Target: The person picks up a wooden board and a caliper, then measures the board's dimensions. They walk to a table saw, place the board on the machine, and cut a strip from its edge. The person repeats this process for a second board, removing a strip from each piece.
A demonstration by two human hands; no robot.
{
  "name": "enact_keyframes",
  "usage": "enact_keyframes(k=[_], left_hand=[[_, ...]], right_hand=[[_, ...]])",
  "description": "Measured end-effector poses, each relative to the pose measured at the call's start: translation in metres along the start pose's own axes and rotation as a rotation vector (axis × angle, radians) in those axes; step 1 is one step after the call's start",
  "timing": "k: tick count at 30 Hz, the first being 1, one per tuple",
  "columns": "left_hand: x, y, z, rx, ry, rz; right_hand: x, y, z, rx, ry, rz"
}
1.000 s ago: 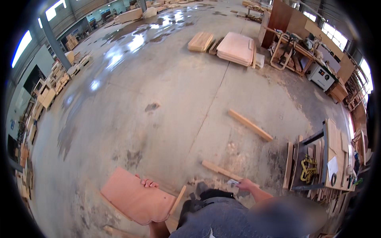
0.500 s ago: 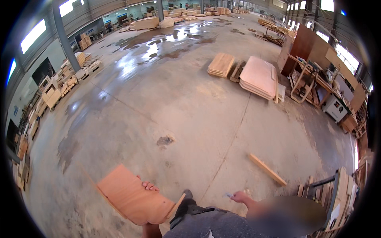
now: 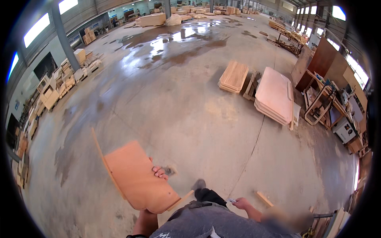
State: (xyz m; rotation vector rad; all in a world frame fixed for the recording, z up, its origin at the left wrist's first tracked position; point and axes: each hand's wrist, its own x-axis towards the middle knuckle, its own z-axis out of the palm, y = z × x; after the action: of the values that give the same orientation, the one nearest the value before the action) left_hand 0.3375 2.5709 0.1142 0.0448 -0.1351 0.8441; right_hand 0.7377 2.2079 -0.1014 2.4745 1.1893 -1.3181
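My left hand (image 3: 160, 173) is curled closed over the right edge of a pinkish-orange wooden panel (image 3: 139, 172), which hangs tilted at my left, above the floor; my right hand (image 3: 241, 203), fingers closed, has hold of a small pale object (image 3: 232, 200). A thin strip (image 3: 104, 158) runs along the panel's left edge and juts past its far end. Near my right hand a timber (image 3: 264, 198) lies on the floor; farther ahead, to the right, sit a stack of brown boards (image 3: 234, 75) and a stack of pink panels (image 3: 274, 93), with a cluttered workbench (image 3: 323, 93) beyond. The concrete floor (image 3: 190, 131) is stained, with shiny wet patches (image 3: 158, 45) across the hall, and a grey column (image 3: 65, 35) stands at left. The panel hides my palm and thumb, a blur covers part of my right arm, and I can't tell what the pale object is.
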Motion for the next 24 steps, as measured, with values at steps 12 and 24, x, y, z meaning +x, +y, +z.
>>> enact_keyframes(k=[12, 24], left_hand=[[0.375, 0.103, -0.053, 0.074, 0.053, 0.018], [0.869, 0.143, -0.092, 0.092, 0.074, -0.269]], right_hand=[[0.280, -0.224, -0.393, 0.319, 0.252, -0.182], [0.473, -0.201, -0.537, 0.545, 0.106, 0.324]])
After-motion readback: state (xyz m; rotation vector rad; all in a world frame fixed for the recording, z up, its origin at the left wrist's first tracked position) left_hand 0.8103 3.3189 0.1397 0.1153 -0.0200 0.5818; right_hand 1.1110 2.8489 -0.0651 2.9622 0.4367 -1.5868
